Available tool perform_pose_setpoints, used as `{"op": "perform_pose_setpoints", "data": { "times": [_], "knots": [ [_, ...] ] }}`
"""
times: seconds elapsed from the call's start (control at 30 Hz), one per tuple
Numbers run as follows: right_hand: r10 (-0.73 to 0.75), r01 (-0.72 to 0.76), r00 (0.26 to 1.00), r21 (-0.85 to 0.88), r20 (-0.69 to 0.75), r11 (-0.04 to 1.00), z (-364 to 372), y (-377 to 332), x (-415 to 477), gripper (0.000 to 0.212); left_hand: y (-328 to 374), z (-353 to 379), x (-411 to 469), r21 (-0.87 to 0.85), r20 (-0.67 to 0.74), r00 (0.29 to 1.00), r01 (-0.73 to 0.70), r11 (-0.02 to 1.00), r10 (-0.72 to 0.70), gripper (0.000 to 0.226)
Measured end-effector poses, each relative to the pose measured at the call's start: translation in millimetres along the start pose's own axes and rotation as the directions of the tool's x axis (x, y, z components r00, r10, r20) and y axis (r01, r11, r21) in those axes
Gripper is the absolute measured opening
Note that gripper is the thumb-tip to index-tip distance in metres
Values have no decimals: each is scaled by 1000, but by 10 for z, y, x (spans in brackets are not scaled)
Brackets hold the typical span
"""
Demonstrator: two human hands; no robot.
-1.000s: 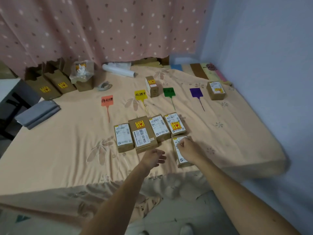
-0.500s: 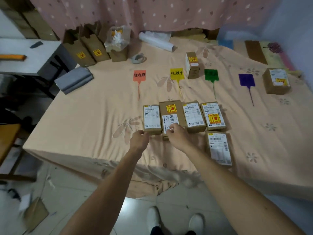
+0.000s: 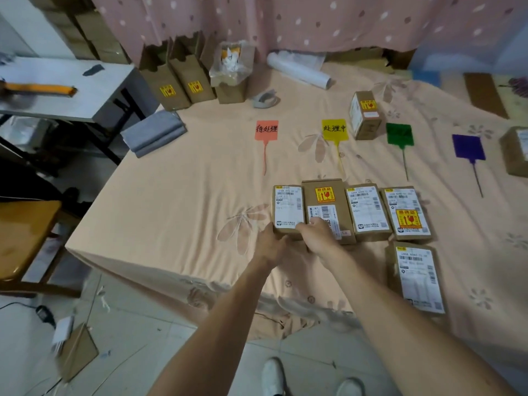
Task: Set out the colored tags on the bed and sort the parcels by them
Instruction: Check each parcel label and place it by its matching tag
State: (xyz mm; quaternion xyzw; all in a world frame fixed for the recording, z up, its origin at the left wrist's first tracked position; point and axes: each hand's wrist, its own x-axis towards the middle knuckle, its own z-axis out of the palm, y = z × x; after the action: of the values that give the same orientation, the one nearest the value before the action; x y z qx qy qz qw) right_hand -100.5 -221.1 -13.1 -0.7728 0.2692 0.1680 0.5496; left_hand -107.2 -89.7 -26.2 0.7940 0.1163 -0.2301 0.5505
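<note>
You have both hands on one thing: the small brown cardboard parcel (image 3: 288, 208) at the left end of the row. Your left hand (image 3: 270, 244) curls round its near left corner. Your right hand (image 3: 320, 235) hooks its fingers over the near right corner, where the box butts against the larger brown carton with the yellow fragile sticker (image 3: 327, 204). Taking it from both sides makes sense, because the boxes lie edge to edge and you want this one free without dragging its neighbour. As far as I can tell it lies flat on the peach floral bedsheet (image 3: 177, 201), not yet lifted.

Beyond your fingertips the four flat plastic tags lie in a line, stems pointing back toward you. The orange-red tag (image 3: 266, 130) is almost straight ahead of your left hand and the yellow tag (image 3: 335, 129) is ahead of your right. The green tag (image 3: 399, 134) and the purple tag (image 3: 468, 146) lie further off to your right. Spaced like that, each leaves room for its own pile. An upright brown box (image 3: 365, 115) stands just past the yellow tag and looks already sorted. A long white-labelled parcel (image 3: 417, 278) lies apart, beside your right forearm. Setting out the tags looks done, and most of the sorting is ahead of you.
</note>
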Motion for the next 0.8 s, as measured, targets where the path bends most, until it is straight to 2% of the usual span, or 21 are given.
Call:
{"op": "perform_pose_setpoints", "data": {
  "times": [0.07, 0.17, 0.27, 0.37, 0.43, 0.5, 0.6, 0.67, 0.8],
  "knots": [
    [19, -20, 1000, 62, 18, 998, 8, -26, -23, 27, -2, -1, -13, -40, -80, 996, 33, 999, -36, 39],
    [40, -44, 998, 105, 40, 993, -15, -85, -62, 14, 38, -10, -40, -125, -219, 971, 68, 990, -95, 53],
    [53, -52, 999, 103, -6, 993, -63, -173, -151, 20, 83, -34, -69, -137, -310, 940, 107, 985, -145, 40],
    [4, 1, 998, 73, -65, 997, -142, -287, -295, 25, 202, -74, -129, -249, -223, 949, 164, 955, -221, 38],
    [-60, 62, 995, 26, -84, 998, -221, -361, -385, 23, 301, -111, -195, -327, -175, 959, 155, 932, -221, 38],
    [-131, 136, 984, 34, -122, 990, -323, -458, -481, 24, 443, -152, -290, -365, -151, 973, 111, 924, -176, 35],
    [-190, 212, 968, 128, -162, 969, -532, -601, -680, 12, 723, -168, -483, -441, -126, 986, 40, 897, -106, 33],
    [-242, 274, 955, 204, -170, 940, -713, -666, -830, 19, 913, -175, -632, -494, -110, 992, -7, 869, -55, 33],
    [-355, 408, 908, 283, -222, 868, -1131, -748, -1171, 18, 1305, -171, -907, -542, -21, 992, -115, 833, 124, 44]
  ]
}}
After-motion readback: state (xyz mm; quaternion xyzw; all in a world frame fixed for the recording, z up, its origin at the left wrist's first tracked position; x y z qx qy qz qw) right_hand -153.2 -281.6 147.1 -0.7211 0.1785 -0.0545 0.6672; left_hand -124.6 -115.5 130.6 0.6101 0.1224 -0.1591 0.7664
